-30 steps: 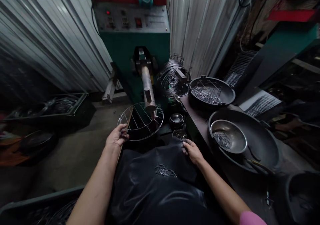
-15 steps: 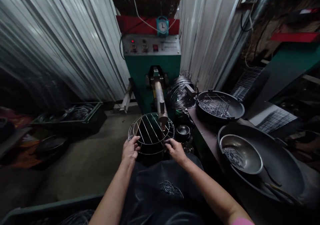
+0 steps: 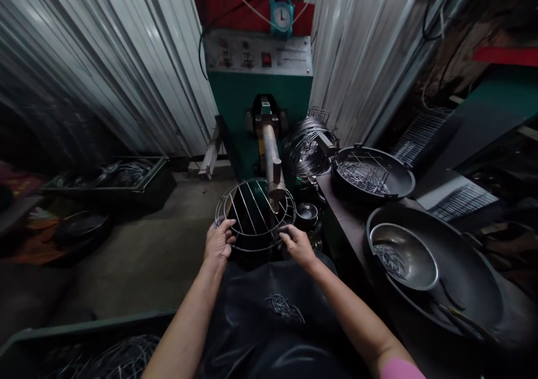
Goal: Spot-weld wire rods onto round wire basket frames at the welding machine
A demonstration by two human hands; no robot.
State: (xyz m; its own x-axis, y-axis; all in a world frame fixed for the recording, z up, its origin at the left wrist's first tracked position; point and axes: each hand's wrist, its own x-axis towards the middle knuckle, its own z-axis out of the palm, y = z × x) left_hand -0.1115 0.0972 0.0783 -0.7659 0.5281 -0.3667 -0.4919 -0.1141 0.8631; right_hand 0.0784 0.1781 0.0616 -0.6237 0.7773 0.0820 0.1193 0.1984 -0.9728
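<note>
A round wire rack (image 3: 256, 235), made of rings with straight bars across, is held level above my lap. My left hand (image 3: 219, 241) is closed on its left rim, thumb on top. At the right near rim, my right hand (image 3: 297, 244) is closed in a pinch on the rack; its fingertips partly hide what lies between them. Over the rack's right side reaches the metal arm (image 3: 271, 143) of a green machine (image 3: 227, 101), its copper-coloured tip (image 3: 276, 205) close to the wires. Small bent wire pieces (image 3: 283, 307) lie on the dark apron (image 3: 252, 334) over my lap.
On the right-hand bench stand a black pan (image 3: 407, 185) of wire pieces and a larger pan (image 3: 466, 272) holding a metal bowl (image 3: 424, 261). A wire coil (image 3: 309, 146) hangs beside the machine. Crates (image 3: 155, 183) of wire parts stand on the left.
The machine and rack appear higher in view as the camera tilts down. The red indicator light on the panel has gone dark. Both hands keep their hold on the rack.
</note>
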